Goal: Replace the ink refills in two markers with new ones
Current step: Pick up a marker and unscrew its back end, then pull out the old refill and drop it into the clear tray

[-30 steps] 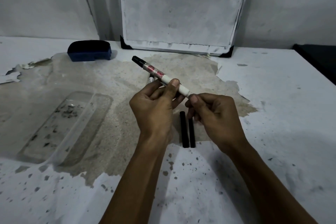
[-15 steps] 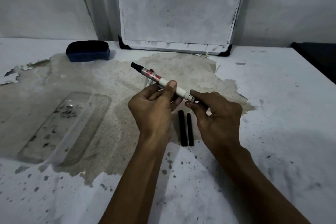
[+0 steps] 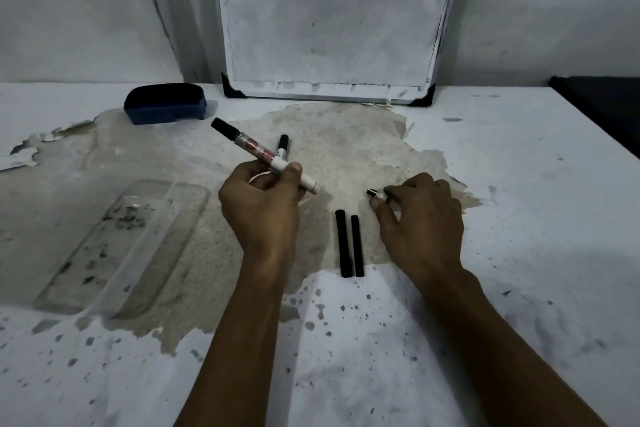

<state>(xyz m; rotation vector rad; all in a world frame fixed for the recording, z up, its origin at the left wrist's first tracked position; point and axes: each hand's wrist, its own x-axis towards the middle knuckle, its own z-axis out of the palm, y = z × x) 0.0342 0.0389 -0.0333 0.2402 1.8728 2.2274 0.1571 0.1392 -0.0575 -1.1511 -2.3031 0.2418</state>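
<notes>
Peeling white tabletop (image 3: 519, 184) at frame centre: left hand (image 3: 259, 208) clamped on uncapped-end marker (image 3: 263, 156), right hand (image 3: 419, 215) pinching its end plug (image 3: 377, 195), two black refills (image 3: 349, 244) lying between.

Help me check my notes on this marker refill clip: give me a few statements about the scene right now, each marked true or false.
1. The left hand holds a marker in its grip. True.
2. The end plug is screwed onto that marker. False: it is off, pinched in the right hand.
3. Two black ink refills lie side by side on the table. True.
4. A second marker lies inside the clear plastic tray. False: it lies on the table behind the left hand.
5. The blue whiteboard eraser sits at the right table edge. False: it is at the far left, beside the whiteboard.
</notes>
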